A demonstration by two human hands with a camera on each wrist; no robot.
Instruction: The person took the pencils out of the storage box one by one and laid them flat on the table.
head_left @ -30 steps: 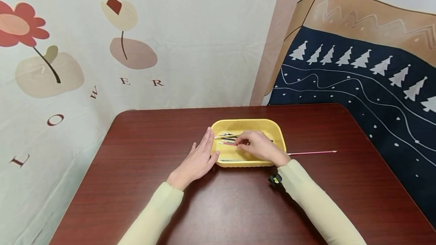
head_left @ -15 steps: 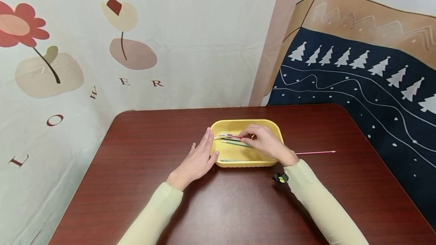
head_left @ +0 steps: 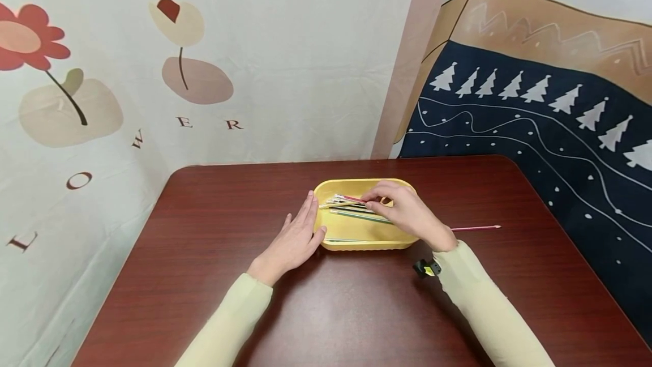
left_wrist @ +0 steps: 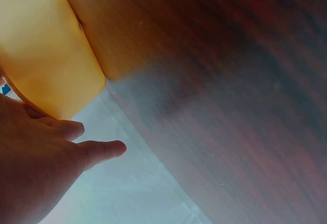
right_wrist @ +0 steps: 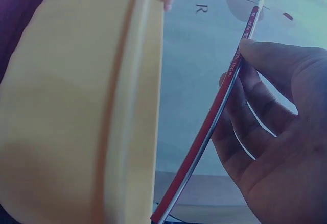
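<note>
Right-hand grip has a slim red pencil with a silvery stripe and white end pinched between thumb and fingers, near the white end, over the round-cornered yellow tray, probably plastic, at the centre of the head view. Left-hand grip isn't holding anything, just straight fingers laid against the tray's left end, likely steadying it. I'd call this step picking one pencil off the loose bunch of green, dark and yellow pencils, and imo the next move calls for a firm pinch and lifting it clear without dragging the others. One slim pink pencil lies on the glossy red-brown surface, right of the tray, its left end hidden by the right wrist. Hard to make out: the red pencil's other end is behind the hand in the head view and cut off at the bottom of the right wrist view, so can't tell if it touches the bunch. No clue how many are in there, fingers cover some.
</note>
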